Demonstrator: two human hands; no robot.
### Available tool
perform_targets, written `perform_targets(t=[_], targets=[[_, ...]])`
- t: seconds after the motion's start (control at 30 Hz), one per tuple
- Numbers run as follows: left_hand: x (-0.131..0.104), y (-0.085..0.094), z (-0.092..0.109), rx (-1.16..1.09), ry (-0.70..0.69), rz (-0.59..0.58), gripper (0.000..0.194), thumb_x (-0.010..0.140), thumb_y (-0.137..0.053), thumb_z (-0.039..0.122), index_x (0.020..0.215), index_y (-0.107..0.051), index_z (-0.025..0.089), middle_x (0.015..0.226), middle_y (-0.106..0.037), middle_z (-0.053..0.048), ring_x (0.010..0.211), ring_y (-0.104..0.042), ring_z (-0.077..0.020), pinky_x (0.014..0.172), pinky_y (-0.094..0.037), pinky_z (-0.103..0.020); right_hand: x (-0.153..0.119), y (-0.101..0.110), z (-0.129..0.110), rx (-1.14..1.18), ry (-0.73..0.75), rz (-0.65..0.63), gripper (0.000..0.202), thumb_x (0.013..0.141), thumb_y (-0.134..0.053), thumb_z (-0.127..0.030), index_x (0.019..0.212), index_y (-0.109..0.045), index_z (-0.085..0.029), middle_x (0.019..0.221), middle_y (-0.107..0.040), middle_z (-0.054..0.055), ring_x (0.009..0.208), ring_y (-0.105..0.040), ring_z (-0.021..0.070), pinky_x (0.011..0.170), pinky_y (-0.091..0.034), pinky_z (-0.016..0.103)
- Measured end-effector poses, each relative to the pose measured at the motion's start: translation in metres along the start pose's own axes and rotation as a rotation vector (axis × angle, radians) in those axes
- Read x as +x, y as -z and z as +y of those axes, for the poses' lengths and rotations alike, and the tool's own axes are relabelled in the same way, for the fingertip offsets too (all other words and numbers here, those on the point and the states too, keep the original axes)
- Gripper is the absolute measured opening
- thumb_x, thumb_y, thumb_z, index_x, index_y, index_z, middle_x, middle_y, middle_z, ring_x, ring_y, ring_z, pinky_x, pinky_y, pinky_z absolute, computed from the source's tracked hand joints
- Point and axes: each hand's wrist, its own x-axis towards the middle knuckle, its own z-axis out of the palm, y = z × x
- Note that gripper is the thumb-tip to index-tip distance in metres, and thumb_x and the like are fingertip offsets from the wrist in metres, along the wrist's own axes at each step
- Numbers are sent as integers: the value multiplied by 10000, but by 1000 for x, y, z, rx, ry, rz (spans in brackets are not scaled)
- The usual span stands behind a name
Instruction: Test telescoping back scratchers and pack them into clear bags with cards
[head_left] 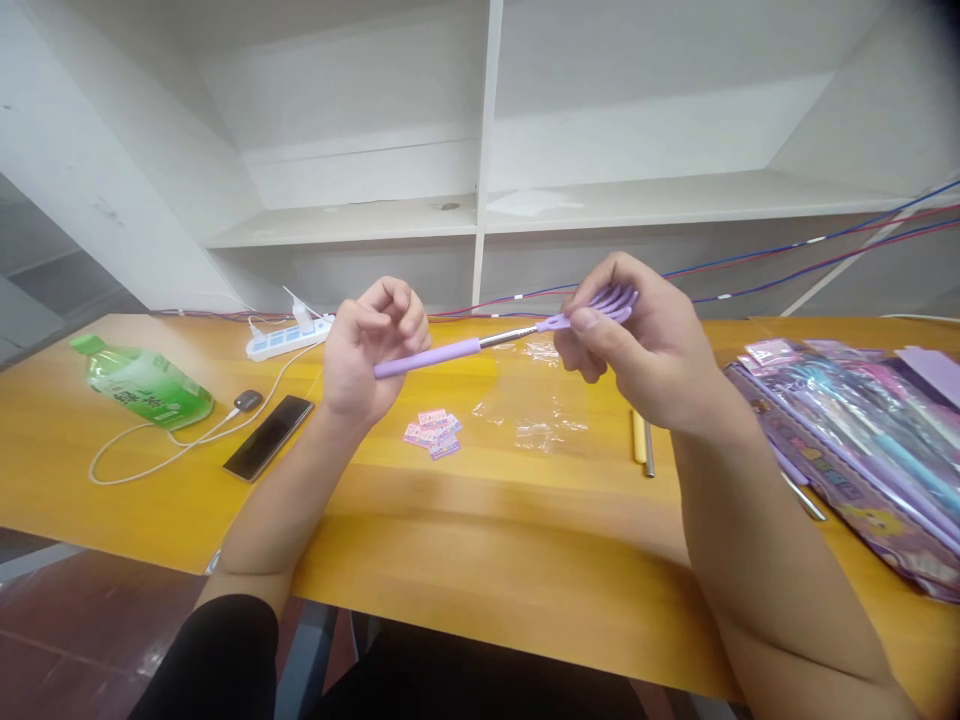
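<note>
A purple back scratcher with a metal telescopic rod is held in the air above the table, nearly level. My right hand is closed around its claw-shaped head, thumb and fingers pinching it. The handle's free end lies in front of the palm of my left hand. My left fingers are loosely curled above the handle and not wrapped round it; whether the palm touches it I cannot tell. Beneath, a clear plastic bag and several small printed cards lie on the table.
Wrapped packs are piled on the right of the table. A yellow rod lies by my right wrist. On the left are a green bottle, a phone, a cable and a power strip. Shelves stand behind.
</note>
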Motion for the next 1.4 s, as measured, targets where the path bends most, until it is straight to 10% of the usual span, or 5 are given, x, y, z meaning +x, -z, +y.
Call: perform_targets(t=[0.3, 0.5, 0.8, 1.07, 1.4], targets=[[-10, 16, -1, 837, -397, -373, 270, 917, -876, 345, 1092, -701, 240, 1090, -722, -52, 678, -579, -104, 634, -489, -268, 4, 16, -7, 48, -150, -172, 391, 920, -874, -510, 959, -572, -265, 592, -489, -75, 456, -387, 80, 355, -268, 243], [-5, 18, -5, 1150, -528, -303, 192, 1137, -584, 342, 1096, -716, 209, 1018, -779, -63, 875, -689, -174, 821, -500, -310, 13, 17, 12, -233, 12, -45, 352, 929, -862, -484, 854, -635, -225, 827, -642, 23, 632, -564, 103, 507, -470, 257], [-4, 25, -7, 1218, -410, -336, 252, 1173, -479, 372, 1129, -665, 208, 1066, -727, -62, 911, -659, -193, 819, -473, -311, 18, 9, 27, -700, 480, 132, 560, 1008, -746, -222, 1529, -575, -337, 1245, -678, 118, 896, -727, 178, 810, -633, 327], [-7, 22, -4, 1256, -366, -337, 252, 1163, -505, 403, 1148, -666, 211, 1067, -760, -55, 900, -691, -190, 788, -479, -307, 16, 0, 30, -807, 699, 181, 270, 1021, -719, -212, 1252, -761, -346, 1213, -736, 74, 1045, -726, 245, 896, -629, 426], [-1, 24, -17, 1344, -725, -212, 172, 1120, -576, 248, 1139, -745, 221, 994, -741, -90, 873, -577, -218, 775, -444, -355, 17, -4, 41, -841, 686, 204, 86, 1026, -727, -287, 1024, -770, -361, 896, -763, 19, 830, -681, 223, 757, -499, 424]])
